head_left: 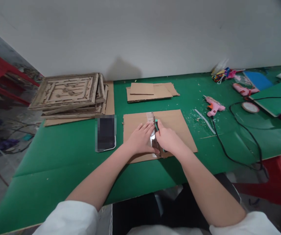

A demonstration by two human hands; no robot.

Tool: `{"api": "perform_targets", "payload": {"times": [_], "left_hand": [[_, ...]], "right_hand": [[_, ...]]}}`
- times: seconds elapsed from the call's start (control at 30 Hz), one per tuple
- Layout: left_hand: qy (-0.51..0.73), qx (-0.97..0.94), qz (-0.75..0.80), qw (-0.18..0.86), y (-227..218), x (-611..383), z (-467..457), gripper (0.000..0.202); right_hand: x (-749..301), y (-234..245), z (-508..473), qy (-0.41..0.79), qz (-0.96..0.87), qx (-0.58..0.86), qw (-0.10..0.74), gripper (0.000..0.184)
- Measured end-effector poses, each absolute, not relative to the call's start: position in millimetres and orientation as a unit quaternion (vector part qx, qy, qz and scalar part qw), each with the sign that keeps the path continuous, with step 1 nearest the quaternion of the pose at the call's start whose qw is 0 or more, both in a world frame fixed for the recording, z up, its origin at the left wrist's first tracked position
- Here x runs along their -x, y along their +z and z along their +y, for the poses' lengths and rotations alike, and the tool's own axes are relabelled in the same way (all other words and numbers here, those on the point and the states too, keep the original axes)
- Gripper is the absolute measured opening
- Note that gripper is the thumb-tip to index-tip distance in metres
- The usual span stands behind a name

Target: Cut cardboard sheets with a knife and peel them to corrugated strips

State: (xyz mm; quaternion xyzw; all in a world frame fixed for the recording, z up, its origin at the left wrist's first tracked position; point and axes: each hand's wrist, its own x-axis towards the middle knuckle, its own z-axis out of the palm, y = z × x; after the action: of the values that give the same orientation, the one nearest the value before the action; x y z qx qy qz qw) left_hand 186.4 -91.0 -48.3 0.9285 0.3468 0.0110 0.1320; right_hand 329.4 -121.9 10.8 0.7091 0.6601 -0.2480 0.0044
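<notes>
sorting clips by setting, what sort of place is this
Probably a craft or model-making workbench: a green-covered table, a cardboard sheet where the left hand presses a ruler and the right hand grips a teal tool, a pink glue gun and stacked cardboard panels.

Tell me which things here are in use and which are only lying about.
In use: left hand flat on the ruler; right hand holding the cutter; cardboard sheet under both.
Lying about: phone, cardboard stack, cardboard scraps, glue gun, tape roll.
</notes>
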Motion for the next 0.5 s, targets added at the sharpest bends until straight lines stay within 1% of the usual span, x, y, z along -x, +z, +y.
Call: {"api": "perform_targets", "payload": {"times": [0.3,0.5], "left_hand": [[0.028,-0.925,0.349,0.145,-48.6,-186.8,-89.9,0.109],[0.038,-0.925,0.35,0.145,-48.7,-187.9,-90.5,0.106]], "right_hand": [[-329.7,11.3,-127.0,-0.251,0.659,-0.709,0.011,0.058],[-330.4,4.9,-133.7,-0.237,0.666,-0.707,0.008,0.059]]}}
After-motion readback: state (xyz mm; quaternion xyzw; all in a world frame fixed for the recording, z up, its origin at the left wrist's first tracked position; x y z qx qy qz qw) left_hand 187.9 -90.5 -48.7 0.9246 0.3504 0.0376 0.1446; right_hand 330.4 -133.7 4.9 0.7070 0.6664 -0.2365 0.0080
